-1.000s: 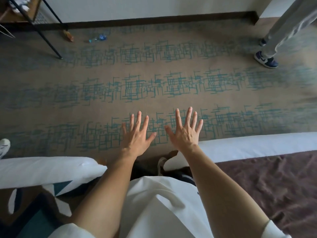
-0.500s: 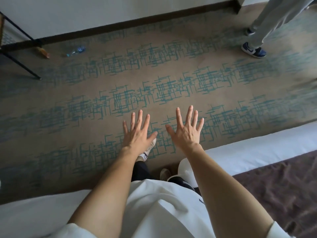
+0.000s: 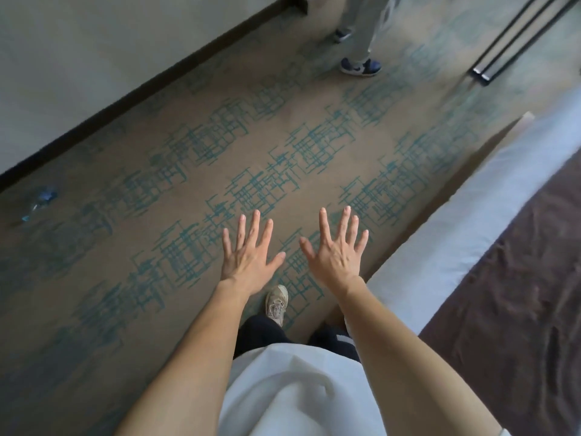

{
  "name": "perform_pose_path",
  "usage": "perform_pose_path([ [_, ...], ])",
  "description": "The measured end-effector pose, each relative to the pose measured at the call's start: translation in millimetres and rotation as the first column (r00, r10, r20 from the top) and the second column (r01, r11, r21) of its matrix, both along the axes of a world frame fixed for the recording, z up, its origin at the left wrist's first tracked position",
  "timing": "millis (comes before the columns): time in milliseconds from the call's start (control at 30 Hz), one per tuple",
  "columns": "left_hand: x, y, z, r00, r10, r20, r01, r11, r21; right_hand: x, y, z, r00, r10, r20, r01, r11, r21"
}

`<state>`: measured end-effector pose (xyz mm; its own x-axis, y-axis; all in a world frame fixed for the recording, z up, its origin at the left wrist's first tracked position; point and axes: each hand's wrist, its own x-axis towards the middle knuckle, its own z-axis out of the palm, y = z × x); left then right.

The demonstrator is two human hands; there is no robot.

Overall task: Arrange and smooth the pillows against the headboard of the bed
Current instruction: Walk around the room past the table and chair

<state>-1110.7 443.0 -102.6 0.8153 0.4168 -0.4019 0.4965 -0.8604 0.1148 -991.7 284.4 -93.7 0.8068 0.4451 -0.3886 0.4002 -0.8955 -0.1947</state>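
The person's white shirt (image 3: 283, 391) is closest, and two bare arms (image 3: 195, 357) reach out from it; the left hand (image 3: 248, 262) and the right hand (image 3: 338, 259) are held up side by side over the floor, backs up, fingers spread wide and straight, holding nothing and touching nothing; one pale shoe (image 3: 276, 305) steps just under the left hand; the bed (image 3: 471, 221) runs along the right, with a white edge and a brown cover (image 3: 518, 294) on top; I see no pillow and no headboard from here, so they must be out of sight; I think the step now is walking along the bed to find them; to do it well, stay close to the bed's side, take each pillow with both hands at its ends, stand it against the headboard, then stroke flat palms from the middle out; farther off on the carpet (image 3: 157, 152) lies a small bottle (image 3: 39, 199) near the wall (image 3: 94, 58); another person's blue shoe (image 3: 361, 67) stands beyond.
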Motion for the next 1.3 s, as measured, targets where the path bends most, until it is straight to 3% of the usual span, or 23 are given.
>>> perform_pose_path([
  [300, 90, 8, -3, 0.977, -0.213, 0.01, 0.214, 0.976, -0.044, 32, -28, -2, 0.96, -0.278, 0.021, 0.279, 0.959, -0.052],
  [600, 223, -36, -6, 0.922, -0.387, 0.004, 0.386, 0.921, -0.048, 127, -76, -1, 0.897, -0.44, 0.045, 0.442, 0.895, -0.06],
  [933, 391, -106, 2, 0.863, -0.504, 0.04, 0.505, 0.863, -0.017, 282, -152, 20, 0.846, -0.53, 0.058, 0.533, 0.846, -0.032],
  [1300, 539, -158, 6, 0.761, -0.646, 0.068, 0.645, 0.764, 0.038, 392, -207, 23, 0.774, -0.63, 0.057, 0.632, 0.774, -0.027],
])
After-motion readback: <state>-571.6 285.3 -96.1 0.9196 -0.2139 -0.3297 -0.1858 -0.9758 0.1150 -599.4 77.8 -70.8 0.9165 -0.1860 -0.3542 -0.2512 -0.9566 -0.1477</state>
